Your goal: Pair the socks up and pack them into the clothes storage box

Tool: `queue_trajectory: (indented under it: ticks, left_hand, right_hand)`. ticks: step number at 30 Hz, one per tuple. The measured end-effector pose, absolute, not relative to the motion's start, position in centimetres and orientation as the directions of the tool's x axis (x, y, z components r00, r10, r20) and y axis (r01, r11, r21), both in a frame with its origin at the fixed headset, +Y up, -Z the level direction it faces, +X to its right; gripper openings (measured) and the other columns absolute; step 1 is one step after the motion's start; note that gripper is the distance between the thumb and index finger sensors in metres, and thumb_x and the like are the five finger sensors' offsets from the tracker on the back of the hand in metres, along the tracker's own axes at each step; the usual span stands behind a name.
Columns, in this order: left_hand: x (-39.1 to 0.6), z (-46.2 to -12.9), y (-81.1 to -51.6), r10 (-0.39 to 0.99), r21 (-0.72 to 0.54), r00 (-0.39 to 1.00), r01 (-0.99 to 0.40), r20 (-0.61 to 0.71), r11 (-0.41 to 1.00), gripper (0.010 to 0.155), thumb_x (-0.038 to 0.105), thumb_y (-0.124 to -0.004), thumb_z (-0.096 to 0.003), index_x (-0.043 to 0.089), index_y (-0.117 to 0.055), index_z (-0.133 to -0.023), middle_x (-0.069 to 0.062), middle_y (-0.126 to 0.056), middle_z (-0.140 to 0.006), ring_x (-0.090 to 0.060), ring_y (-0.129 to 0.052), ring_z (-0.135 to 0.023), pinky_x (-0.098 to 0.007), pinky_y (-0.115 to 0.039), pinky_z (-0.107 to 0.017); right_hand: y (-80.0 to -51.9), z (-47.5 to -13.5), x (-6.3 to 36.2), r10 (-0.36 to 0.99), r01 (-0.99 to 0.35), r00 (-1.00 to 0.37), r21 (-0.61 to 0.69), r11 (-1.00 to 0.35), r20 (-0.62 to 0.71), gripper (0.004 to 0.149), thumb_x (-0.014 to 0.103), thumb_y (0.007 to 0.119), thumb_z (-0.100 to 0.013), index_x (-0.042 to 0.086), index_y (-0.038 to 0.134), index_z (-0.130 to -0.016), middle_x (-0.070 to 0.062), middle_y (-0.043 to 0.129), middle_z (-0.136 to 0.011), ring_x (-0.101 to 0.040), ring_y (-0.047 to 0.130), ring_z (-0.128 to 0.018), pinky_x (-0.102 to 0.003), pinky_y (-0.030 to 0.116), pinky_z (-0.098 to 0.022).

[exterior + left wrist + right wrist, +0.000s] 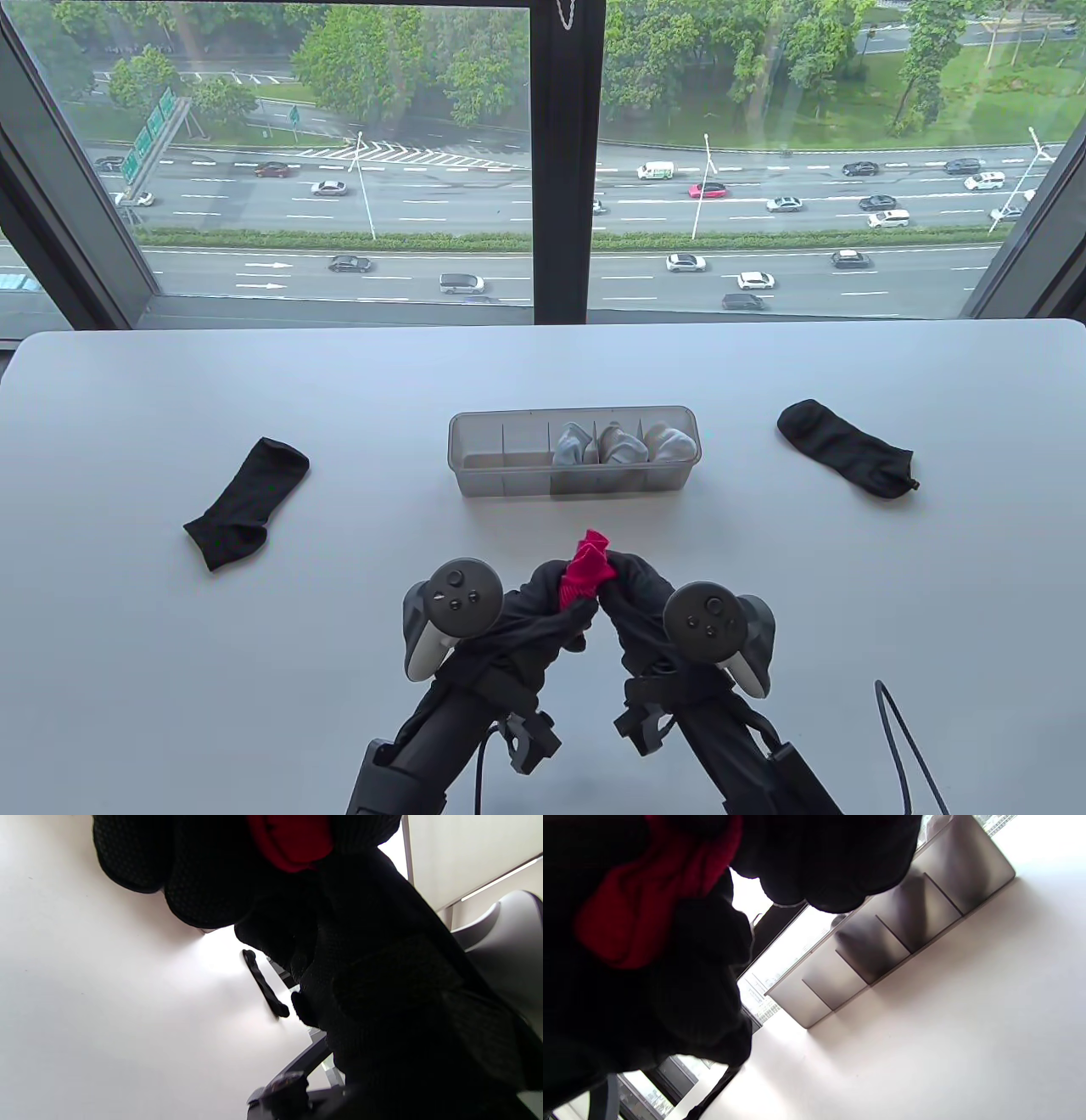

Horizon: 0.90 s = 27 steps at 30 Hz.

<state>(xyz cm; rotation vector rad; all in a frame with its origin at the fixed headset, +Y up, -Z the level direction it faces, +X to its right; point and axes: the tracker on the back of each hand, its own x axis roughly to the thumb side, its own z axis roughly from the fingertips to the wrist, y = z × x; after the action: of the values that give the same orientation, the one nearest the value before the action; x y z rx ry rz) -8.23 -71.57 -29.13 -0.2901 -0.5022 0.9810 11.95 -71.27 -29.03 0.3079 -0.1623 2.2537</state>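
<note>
Both hands meet near the table's front middle and grip a bunched red sock bundle between them. My left hand holds it from the left, my right hand from the right. The red cloth shows between dark glove fingers in the left wrist view, and the red bundle fills the upper left of the right wrist view. The clear divided storage box stands just beyond, with three rolled grey-white sock pairs in its right compartments. One black sock lies left, another black sock lies right.
The box's left compartments hold nothing. A black cable loops at the table's front right. A large window stands behind the table's far edge.
</note>
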Motion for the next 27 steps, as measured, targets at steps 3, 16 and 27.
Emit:
queue_trajectory:
  ticks: [3, 16, 27]
  left_hand:
    - [-7.4, -29.4, -71.8, 0.887, -0.532, 0.409, -0.712, 0.217, 0.458, 0.063, 0.044, -0.067, -0.0557, -0.001, -0.058, -0.1, -0.02, -0.091, -0.075, -0.028, -0.103, -0.052, -0.056, -0.084, -0.054]
    - [-7.2, -28.6, -70.7, 0.561, -0.22, 0.752, -0.516, 0.347, 0.828, 0.072, 0.038, -0.068, -0.0561, 0.003, -0.037, -0.111, -0.026, -0.062, -0.108, -0.045, -0.081, -0.091, -0.067, -0.066, -0.069]
    - [-7.9, -29.5, -71.1, 0.704, -0.526, 0.63, -0.497, 0.329, 0.69, 0.062, 0.037, -0.074, -0.0541, 0.008, -0.053, -0.105, -0.021, -0.063, -0.112, -0.046, -0.074, -0.101, -0.07, -0.063, -0.072]
  right_hand:
    - [-71.6, -29.1, 13.1, 0.816, -0.842, -0.521, 0.008, -0.54, 0.25, 0.041, 0.038, 0.065, -0.064, 0.02, 0.061, -0.101, -0.011, 0.08, -0.098, -0.03, 0.088, -0.085, -0.046, 0.078, -0.066]
    - [-72.5, -29.6, 11.6, 0.856, -0.853, -0.483, 0.122, -0.507, 0.185, 0.04, 0.026, 0.069, -0.064, 0.015, 0.059, -0.101, -0.011, 0.087, -0.086, -0.021, 0.096, -0.072, -0.042, 0.083, -0.06]
    - [-71.4, -29.3, 11.9, 0.771, -0.8, -0.569, 0.022, -0.599, 0.286, 0.043, 0.028, 0.073, -0.06, 0.02, 0.061, -0.101, -0.008, 0.089, -0.087, -0.023, 0.095, -0.076, -0.043, 0.082, -0.062]
